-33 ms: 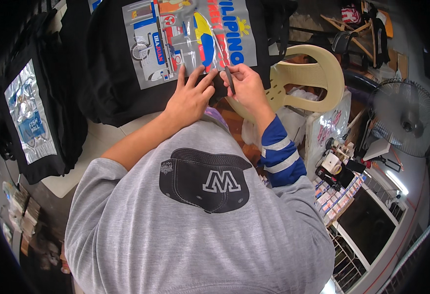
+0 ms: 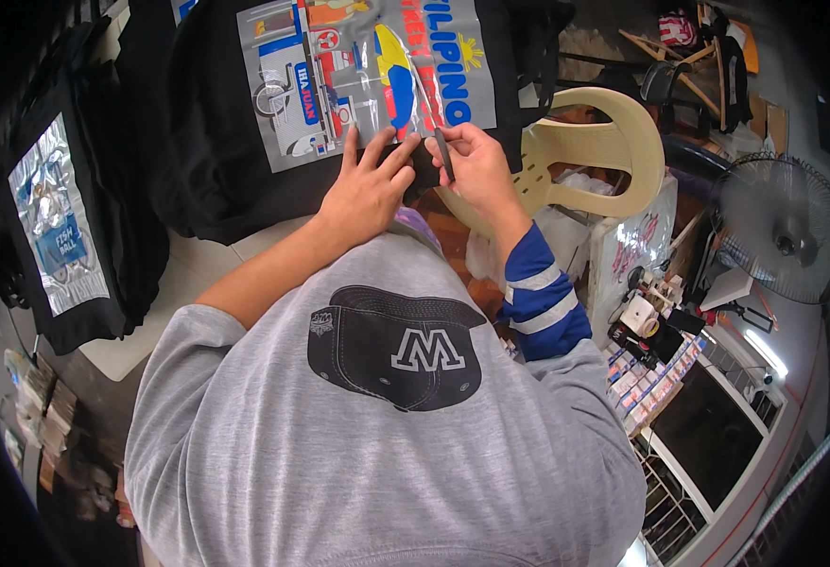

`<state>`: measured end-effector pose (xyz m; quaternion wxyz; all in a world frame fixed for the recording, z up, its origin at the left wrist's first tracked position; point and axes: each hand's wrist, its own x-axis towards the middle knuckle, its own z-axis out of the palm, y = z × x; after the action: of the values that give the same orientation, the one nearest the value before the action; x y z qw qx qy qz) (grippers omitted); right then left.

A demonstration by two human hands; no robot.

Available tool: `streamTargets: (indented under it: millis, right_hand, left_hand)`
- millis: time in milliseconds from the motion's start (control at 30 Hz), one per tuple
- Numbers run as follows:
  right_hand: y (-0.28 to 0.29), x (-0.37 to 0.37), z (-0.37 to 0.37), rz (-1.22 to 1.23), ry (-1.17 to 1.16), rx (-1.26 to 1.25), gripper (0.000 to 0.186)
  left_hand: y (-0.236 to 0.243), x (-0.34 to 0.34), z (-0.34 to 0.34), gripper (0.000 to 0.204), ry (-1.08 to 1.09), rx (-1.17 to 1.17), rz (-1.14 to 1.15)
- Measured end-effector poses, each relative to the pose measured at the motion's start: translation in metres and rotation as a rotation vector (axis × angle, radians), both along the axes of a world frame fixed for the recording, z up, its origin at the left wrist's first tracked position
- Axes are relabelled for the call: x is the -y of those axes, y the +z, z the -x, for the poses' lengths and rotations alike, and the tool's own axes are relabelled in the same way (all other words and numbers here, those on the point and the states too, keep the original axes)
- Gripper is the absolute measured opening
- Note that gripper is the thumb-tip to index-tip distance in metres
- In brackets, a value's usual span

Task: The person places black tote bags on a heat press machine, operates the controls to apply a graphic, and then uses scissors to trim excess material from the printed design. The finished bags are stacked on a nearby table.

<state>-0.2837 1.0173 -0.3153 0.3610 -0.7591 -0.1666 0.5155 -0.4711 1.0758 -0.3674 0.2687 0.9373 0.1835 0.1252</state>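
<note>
A black cloth garment or bag [image 2: 212,142] lies in front of me, bearing a silver-grey panel [image 2: 484,90] printed with colourful street-food pictures and lettering. My left hand [image 2: 366,194] rests on the panel's near edge, its fingers spread and fingertips pressing down. Just right of it, my right hand [image 2: 476,170] pinches a slim dark-handled tool [image 2: 445,156]. The tool points away from me onto the panel beside a yellow, red and blue shape [image 2: 396,80]. Its exact kind is unclear, as the thin tip blends into the shiny surface.
Another black cloth piece with a shiny silver panel [image 2: 60,231] hangs at the left over a pale tabletop [image 2: 127,350]. To the right stand a cream plastic chair [image 2: 642,156] and a grey fan [image 2: 784,227]. A cluttered shelf [image 2: 656,378] lies lower right.
</note>
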Motion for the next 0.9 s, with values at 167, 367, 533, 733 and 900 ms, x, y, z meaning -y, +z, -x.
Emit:
streamTargets:
  millis: [167, 367, 533, 733, 900]
  right_hand:
    - [0.007, -0.012, -0.002, 0.02, 0.049, 0.006, 0.015]
    - [0.001, -0.03, -0.009, -0.043, 0.032, -0.057, 0.014]
    - [-0.016, -0.041, -0.017, -0.115, 0.022, -0.106, 0.018]
    - [-0.027, -0.069, -0.024, -0.148, 0.054, -0.123, 0.022]
    - [-0.031, -0.111, -0.029, -0.139, 0.094, -0.057, 0.028]
  left_hand:
    - [-0.004, 0.001, 0.0, 0.017, 0.005, 0.021, 0.018]
    - [-0.003, -0.005, -0.003, 0.022, -0.004, -0.015, -0.001]
    - [-0.005, -0.005, -0.004, 0.023, -0.002, -0.017, -0.01]
    - [-0.008, -0.005, -0.003, 0.018, 0.003, 0.012, -0.005]
    - [-0.007, -0.006, -0.004, 0.017, -0.002, -0.005, 0.008]
